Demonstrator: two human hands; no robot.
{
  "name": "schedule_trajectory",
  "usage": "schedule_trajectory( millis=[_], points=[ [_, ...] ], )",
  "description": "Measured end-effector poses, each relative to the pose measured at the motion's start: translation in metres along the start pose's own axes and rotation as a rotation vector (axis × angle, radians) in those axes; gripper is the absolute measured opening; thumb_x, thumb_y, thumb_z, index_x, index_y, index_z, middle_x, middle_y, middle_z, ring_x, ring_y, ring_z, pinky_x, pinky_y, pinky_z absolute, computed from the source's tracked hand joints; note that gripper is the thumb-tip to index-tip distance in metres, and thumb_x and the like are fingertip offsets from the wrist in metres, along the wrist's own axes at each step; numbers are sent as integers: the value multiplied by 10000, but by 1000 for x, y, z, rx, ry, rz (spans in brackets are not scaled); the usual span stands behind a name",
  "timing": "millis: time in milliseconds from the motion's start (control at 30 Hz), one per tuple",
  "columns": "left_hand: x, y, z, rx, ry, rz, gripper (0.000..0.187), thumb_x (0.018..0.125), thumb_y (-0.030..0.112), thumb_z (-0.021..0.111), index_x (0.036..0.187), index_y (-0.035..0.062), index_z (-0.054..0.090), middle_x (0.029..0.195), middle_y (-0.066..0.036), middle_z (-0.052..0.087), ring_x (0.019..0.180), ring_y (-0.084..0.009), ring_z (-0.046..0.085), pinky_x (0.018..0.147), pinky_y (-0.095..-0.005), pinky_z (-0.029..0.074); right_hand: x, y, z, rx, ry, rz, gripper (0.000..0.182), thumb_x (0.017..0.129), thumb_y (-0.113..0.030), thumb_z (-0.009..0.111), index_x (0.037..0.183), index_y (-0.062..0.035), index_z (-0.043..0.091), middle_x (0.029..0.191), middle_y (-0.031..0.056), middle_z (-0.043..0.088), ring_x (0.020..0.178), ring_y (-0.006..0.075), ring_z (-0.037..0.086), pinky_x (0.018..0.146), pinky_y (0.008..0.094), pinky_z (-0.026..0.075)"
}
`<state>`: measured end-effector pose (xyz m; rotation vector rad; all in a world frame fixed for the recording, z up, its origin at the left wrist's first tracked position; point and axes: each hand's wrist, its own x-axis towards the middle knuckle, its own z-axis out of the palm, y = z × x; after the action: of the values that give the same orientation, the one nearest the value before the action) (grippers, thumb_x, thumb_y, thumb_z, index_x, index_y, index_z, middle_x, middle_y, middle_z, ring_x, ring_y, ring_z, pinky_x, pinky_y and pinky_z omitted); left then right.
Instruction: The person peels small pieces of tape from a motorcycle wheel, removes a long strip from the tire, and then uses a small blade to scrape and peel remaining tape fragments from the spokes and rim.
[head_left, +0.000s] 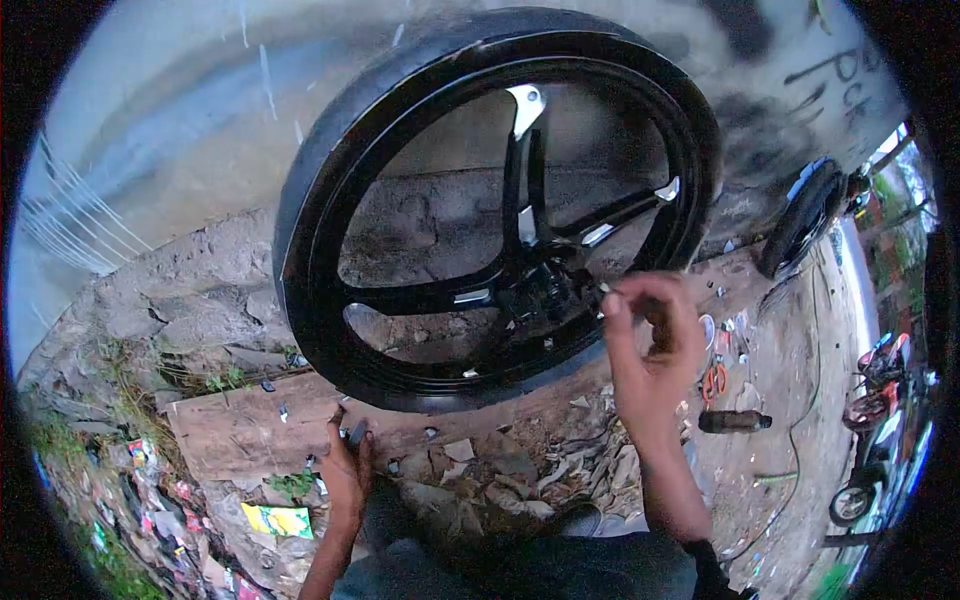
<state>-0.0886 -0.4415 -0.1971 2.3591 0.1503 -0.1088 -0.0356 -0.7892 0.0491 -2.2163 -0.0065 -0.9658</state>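
A black three-spoke motorcycle wheel (pixel 400 298) with its tyre (pixel 312 330) on leans against the wall, its lower edge on a wooden plank (pixel 230 425). My right hand (pixel 655 350) is raised in front of the wheel's lower right side, near the hub (pixel 548 285). Its thumb and forefinger pinch together at a small pale tip, too small to name. Low at the left, my left hand (pixel 345 470) is closed around a small dark grey block-like piece (pixel 355 435), just below the tyre. What kind of piece it is, I cannot make out.
Orange-handled pliers (pixel 713 382) and a dark bottle (pixel 735 421) lie on the ground to the right. Another tyre (pixel 805 220) leans at the wall. A thin hose (pixel 795 440) crosses the ground. Litter (pixel 175 520) covers the left; parked motorcycles (pixel 870 410) stand far right.
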Motion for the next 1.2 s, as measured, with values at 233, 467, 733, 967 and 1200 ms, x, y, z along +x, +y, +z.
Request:
schedule_trajectory(
  millis=[233, 467, 733, 967, 1200],
  points=[
    [4, 12, -9, -51, -56, -106, 590, 987, 212, 705, 1502, 114, 435, 745, -243, 671, 660, -433, 675, 631, -485, 509, 13, 3, 34, -110, -86, -31, 128, 889, 5, 745, 1002, -12, 687, 918, 104, 666, 797, 212, 660, 746, 327, 535],
    [6, -4, -3, -41, -39, -72, 594, 987, 281, 723, 1495, 165, 438, 840, -240, 706, 733, -443, 699, 668, -494, 528, 15, 0, 48, -153, -58, 6, 123, 890, 12, 754, 996, -12, 697, 915, 105, 666, 802, 209, 663, 741, 325, 537],
    [7, -2, -6, -34, -30, -72, 600, 973, 327, 735, 1480, 164, 458, 945, -309, 712, 837, -513, 705, 717, -548, 532, 17, 0, 56, -186, -32, 6, 120, 894, 12, 752, 999, -9, 698, 905, 105, 662, 779, 201, 663, 720, 319, 537],
    [9, 1, -8, -1, -62, -111, 602, 973, 305, 730, 1481, 153, 446, 940, -325, 710, 857, -528, 700, 715, -559, 529, 16, 0, 58, -179, -35, 31, 126, 887, 22, 748, 997, -14, 700, 925, 109, 661, 791, 208, 663, 719, 328, 540],
    [8, 8, -10, -3, -76, -129, 579, 985, 254, 709, 1479, 131, 434, 906, -315, 717, 831, -511, 712, 701, -535, 537, 17, 1, 58, -195, -46, 21, 131, 883, 16, 748, 1001, -18, 703, 935, 108, 656, 805, 227, 659, 729, 332, 536]
  ],
)
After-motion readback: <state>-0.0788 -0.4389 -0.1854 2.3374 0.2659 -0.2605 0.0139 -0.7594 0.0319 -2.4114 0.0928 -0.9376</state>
